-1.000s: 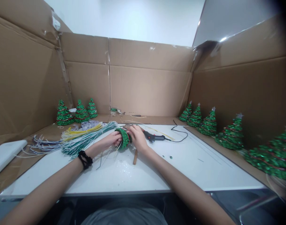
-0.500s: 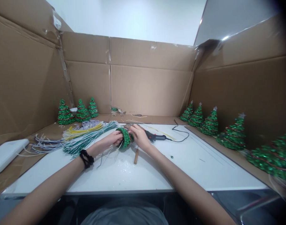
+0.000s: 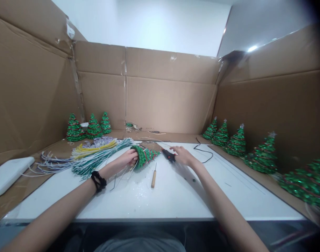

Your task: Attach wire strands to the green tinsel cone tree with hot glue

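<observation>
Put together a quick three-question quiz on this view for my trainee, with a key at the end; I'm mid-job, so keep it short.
1. Open: Which tool is in the right hand?
2. True or false: The green tree in the left hand is upright.
3. Multiple choice: How many standing trees line the right cardboard wall? A) three B) five C) seven

Key:
1. The glue gun.
2. False; it is tipped onto its side, its point toward the glue gun.
3. B, counting the nearest one, which the picture edge cuts off.
</observation>
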Tool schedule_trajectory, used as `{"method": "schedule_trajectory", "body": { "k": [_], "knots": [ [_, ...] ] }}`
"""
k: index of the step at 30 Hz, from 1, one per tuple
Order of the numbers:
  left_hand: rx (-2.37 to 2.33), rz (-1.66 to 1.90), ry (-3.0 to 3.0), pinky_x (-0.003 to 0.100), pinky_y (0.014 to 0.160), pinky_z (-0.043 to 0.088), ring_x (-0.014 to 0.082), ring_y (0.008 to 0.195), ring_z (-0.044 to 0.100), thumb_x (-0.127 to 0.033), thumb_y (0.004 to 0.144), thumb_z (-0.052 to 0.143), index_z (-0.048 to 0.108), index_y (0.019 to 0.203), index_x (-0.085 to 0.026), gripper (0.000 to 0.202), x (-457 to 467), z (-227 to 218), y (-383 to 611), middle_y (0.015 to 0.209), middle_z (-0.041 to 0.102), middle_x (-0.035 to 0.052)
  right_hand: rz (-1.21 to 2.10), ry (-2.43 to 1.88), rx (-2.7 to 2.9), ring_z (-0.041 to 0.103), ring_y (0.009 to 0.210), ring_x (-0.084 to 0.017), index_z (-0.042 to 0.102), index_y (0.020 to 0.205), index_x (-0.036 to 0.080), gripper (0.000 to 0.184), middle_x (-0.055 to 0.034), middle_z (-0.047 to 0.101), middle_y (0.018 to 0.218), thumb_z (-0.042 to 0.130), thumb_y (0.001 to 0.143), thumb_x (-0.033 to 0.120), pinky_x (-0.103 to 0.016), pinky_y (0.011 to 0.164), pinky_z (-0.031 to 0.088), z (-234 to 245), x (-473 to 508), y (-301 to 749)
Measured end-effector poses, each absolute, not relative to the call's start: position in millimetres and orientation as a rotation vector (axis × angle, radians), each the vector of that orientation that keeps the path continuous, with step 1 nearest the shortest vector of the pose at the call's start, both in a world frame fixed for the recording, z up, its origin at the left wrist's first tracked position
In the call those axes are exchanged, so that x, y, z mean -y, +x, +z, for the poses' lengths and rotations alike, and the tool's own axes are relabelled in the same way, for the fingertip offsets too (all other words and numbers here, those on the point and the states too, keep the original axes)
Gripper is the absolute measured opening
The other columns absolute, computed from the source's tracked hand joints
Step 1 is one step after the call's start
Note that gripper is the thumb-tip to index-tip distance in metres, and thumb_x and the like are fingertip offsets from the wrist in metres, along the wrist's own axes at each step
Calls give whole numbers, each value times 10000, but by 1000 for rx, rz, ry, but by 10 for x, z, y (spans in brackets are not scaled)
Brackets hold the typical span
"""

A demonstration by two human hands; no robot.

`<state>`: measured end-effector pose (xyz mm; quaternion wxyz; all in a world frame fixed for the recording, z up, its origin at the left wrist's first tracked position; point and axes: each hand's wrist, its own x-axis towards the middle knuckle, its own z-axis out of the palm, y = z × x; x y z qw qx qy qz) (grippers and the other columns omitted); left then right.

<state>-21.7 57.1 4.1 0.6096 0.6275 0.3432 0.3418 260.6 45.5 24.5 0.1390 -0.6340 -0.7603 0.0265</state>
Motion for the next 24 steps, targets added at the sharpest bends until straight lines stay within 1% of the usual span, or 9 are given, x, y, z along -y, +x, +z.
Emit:
{"method": "schedule_trajectory", "body": {
  "k": [3,7,9,11,14,16,18,21,24],
  "knots": [
    [-811,783,1450,217,430,86,35,417,192,-359,717,592,330,652,-195,316,-544,67,-213,543,290,-93,80,-1993,2286,477,1107,-277,565,1202,156,559,-142,590,1168,459,668,31,-327,835,362,150,-426,2720],
    [-817,792,1478,216,438,104,37,431,224,-365,733,577,330,658,-192,311,-504,99,-221,562,308,-83,5,-1994,2272,475,1115,-277,559,1204,160,533,-147,570,1210,455,698,31,-340,853,328,87,-439,2702],
    [-821,798,1479,212,443,117,40,442,236,-368,731,583,337,673,-191,308,-484,113,-223,572,318,-81,6,-1980,2260,496,1065,-274,593,1135,165,457,-139,610,1127,469,711,51,-333,830,327,64,-462,2692],
    [-826,803,1479,210,447,126,43,449,240,-366,729,589,348,689,-191,300,-468,124,-220,578,327,-79,3,-1961,2235,506,1017,-270,614,1051,169,348,-123,641,1018,503,728,105,-312,790,334,45,-485,2691],
    [-824,812,1477,213,449,118,42,450,232,-367,727,598,363,704,-189,296,-454,133,-212,583,337,-77,-31,-1970,2133,514,972,-272,587,1021,160,273,-123,645,948,545,752,190,-288,727,336,43,-506,2688],
    [-819,820,1470,216,451,110,43,451,225,-378,722,607,367,703,-189,307,-457,127,-209,579,335,-77,-65,-1950,1985,536,906,-256,565,1000,161,234,-122,639,926,546,780,237,-278,688,333,69,-502,2668],
    [-815,825,1456,220,451,107,44,454,224,-391,711,618,362,691,-189,327,-470,111,-208,570,328,-78,-91,-1824,1835,548,806,-224,539,929,178,194,-96,627,875,548,805,327,-265,638,330,111,-477,2624],
    [-810,833,1433,222,450,104,44,458,225,-399,694,630,367,685,-187,338,-496,85,-209,568,330,-77,-141,-1507,1738,521,701,-192,468,787,207,274,-47,575,783,527,817,472,-262,597,336,171,-393,2506],
    [-804,840,1421,225,451,96,44,457,228,-386,685,636,378,690,-186,326,-503,82,-204,574,344,-74,-166,-1230,1772,495,676,-175,424,709,213,307,-26,519,731,477,851,480,-269,622,358,187,-278,2348]
  ]
}}
